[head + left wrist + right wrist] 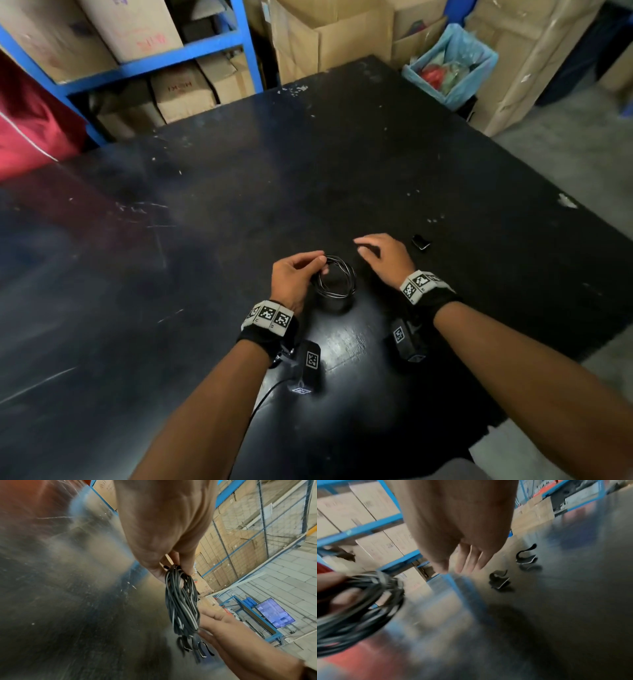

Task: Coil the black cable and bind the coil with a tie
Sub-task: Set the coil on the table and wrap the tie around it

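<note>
1. Head view: the black cable (335, 281) is wound into a round coil that rests on the black table (239, 192). The left hand (295, 278) is on the coil's left side, its fingers and thumb pinching the strands at the upper left edge. The right hand (385, 255) hovers just to the coil's right with relaxed fingers spread, grasping nothing. A small black tie (420, 242) lies on the table further right of the coil, past the right hand.

2. Left wrist view: the left hand (164, 524) pinches the top of the cable (181, 601), whose loops run away from the fingertips. The right hand (221, 623) shows just beyond the coil.

3. Right wrist view: blurred. The right hand (458, 527) has straight, loose fingers and is empty. The cable (356, 612) sits to its left. Two curled black ties (499, 579) (526, 557) lie on the table right of the coil.
</note>
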